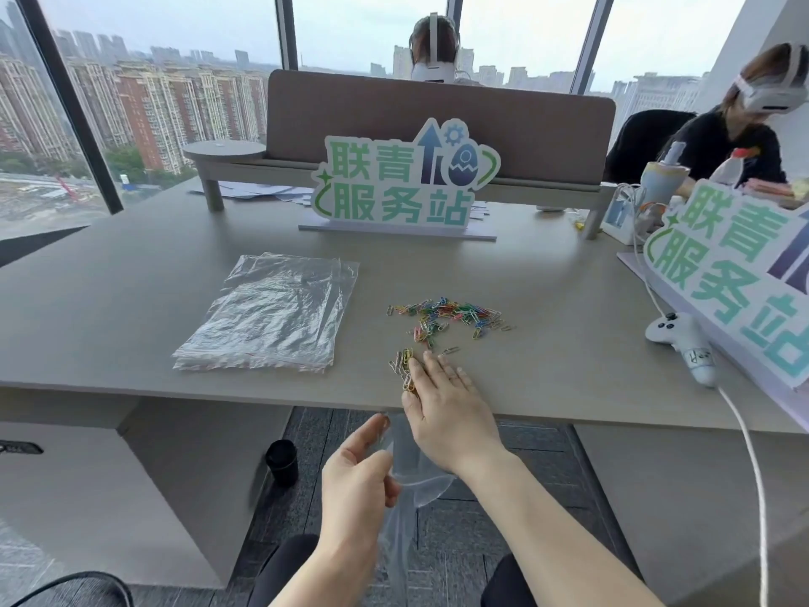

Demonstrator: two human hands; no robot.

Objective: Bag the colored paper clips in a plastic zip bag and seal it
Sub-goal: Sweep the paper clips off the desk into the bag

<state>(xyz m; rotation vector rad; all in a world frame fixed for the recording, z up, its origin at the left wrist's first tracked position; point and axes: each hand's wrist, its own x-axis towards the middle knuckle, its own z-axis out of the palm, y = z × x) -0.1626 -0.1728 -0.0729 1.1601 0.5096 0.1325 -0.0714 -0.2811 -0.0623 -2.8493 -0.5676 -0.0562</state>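
Two hands in view — right hand (442, 400) is being laid flat, fingers straight, on the desk (131, 308) edge against a small clip cluster (405, 365). One clear zip bag (405, 497) is being pinched by the left hand (359, 470) below the edge. One larger scatter of colored paper clips (448, 319) — too many to count. One bag stack (276, 313) beside it. Two signs (405, 181), one white controller (678, 339).

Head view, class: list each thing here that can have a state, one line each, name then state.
Left hand: holds zip bag below the desk edge.
Right hand: flat, fingers straight, sweeping clips.
Zip bag: hanging, unsealed.
Paper clips: loose on the desk.
Spare bags: stacked flat.
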